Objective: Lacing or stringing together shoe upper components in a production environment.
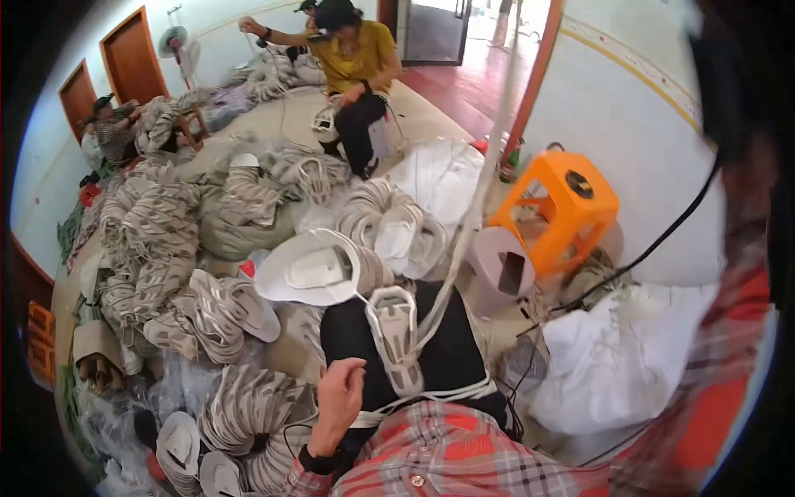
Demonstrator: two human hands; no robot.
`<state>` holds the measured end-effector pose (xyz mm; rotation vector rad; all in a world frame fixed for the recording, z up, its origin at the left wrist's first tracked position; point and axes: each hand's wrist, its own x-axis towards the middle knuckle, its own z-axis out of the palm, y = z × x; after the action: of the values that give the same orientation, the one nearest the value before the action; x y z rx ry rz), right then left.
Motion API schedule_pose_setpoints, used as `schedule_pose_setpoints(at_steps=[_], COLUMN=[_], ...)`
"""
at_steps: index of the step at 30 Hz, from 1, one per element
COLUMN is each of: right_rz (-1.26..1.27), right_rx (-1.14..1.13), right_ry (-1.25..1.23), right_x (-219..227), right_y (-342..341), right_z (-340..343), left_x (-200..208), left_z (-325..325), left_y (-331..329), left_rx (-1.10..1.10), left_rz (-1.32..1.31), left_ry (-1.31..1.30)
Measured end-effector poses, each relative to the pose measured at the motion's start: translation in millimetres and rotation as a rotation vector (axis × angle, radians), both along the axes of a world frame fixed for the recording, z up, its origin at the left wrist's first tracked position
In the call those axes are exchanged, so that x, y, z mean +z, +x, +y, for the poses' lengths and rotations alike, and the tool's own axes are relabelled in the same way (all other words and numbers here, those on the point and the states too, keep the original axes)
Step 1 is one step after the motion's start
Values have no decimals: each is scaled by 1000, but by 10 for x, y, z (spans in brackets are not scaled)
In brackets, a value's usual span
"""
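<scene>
Across my dark-trousered lap lies a beige and white shoe upper point(395, 340), its narrow end toward me. From it a pale cord point(476, 199) runs taut up past the top edge of the picture. My left hand point(339, 396) is just left of the shoe upper, apart from it, with fingers curled; whatever they hold, if anything, is hidden. Of my right arm only the blurred red plaid sleeve point(737, 340) shows, raised at the right rim; my right hand is out of view. Beyond my knees sits a larger pale shoe upper point(286, 273), a thin strand leading from it toward my lap.
Bundled shoe uppers point(149, 224) pile up on the left, more point(248, 406) beside my left arm. To the right stand an orange stool point(563, 199), a grey bin point(494, 261) and a white sack point(617, 364), with a black cable point(671, 228). Ahead sits a co-worker point(364, 58).
</scene>
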<state>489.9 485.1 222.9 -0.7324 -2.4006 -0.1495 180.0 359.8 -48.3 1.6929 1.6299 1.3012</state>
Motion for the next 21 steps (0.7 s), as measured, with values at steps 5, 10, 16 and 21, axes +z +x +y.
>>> schedule_pose_setpoints(at_steps=[5,10,16,21], right_rz=[59,132,239,320], right_rx=[-149,-252,-358,-469], right_ry=[-11,7,15,-11], right_x=[-81,20,127,98], right_y=[431,894,1439,1884], right_z=[-278,-448,-476,-450], left_x=[-663,-728,-778,-315], left_z=[13,91,127,298], left_y=[251,423,432,265], left_rx=[-501,-394,-155,-358], left_rz=[116,85,213,-23], left_ry=[-299,-271,-151,-21])
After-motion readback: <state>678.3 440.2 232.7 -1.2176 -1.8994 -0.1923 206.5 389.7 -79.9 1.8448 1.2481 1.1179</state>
